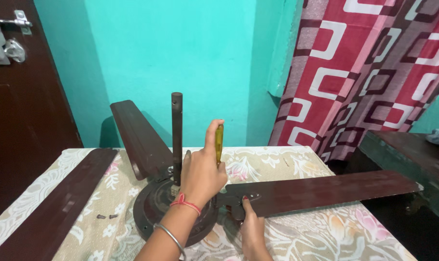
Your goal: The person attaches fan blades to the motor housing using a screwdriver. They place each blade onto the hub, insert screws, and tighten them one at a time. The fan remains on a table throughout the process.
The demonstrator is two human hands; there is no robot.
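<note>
Screwdriver (219, 142) stands upright, left hand (200, 174) clamped on it over the fan motor (154, 208), while right hand (251, 224) pins the blade (321, 191) near the tabletop (325, 232) front edge.

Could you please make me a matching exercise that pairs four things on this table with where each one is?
1. yellow screwdriver
2. loose screws
3. dark rod
4. right blade

A. upright on the fan hub
B. under the right hand
C. in the left hand
D. on the floral cloth, left of the hub

Pairs: 1-C, 2-D, 3-A, 4-B.
</note>
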